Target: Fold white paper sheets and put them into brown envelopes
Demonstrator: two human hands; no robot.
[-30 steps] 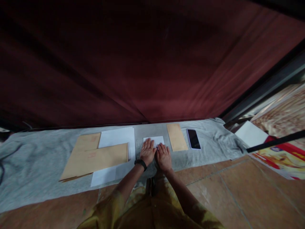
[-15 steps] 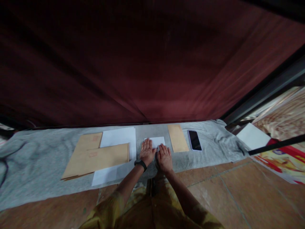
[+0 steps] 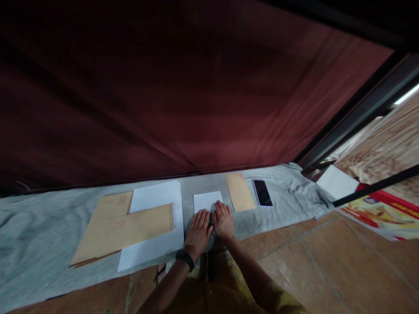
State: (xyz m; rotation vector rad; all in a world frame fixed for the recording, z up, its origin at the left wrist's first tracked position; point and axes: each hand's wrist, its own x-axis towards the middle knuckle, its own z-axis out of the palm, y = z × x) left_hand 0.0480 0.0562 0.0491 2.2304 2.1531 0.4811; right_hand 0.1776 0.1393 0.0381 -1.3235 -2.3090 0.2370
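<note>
Left hand has slid back, partly hiding the white paper.

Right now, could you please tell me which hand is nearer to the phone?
Right: the right hand rests left of the phone, with one brown envelope between them. The left hand is farther left, beside the right.

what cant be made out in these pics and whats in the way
Head view: the near part of the small white paper, hidden by the left hand and right hand.
Head view: part of the large white paper, covered by the brown envelope lying across it.
Head view: that envelope's red marking, too small and blurred to read.
Head view: the left end of the grey cloth, cut off by the picture's edge.
</note>
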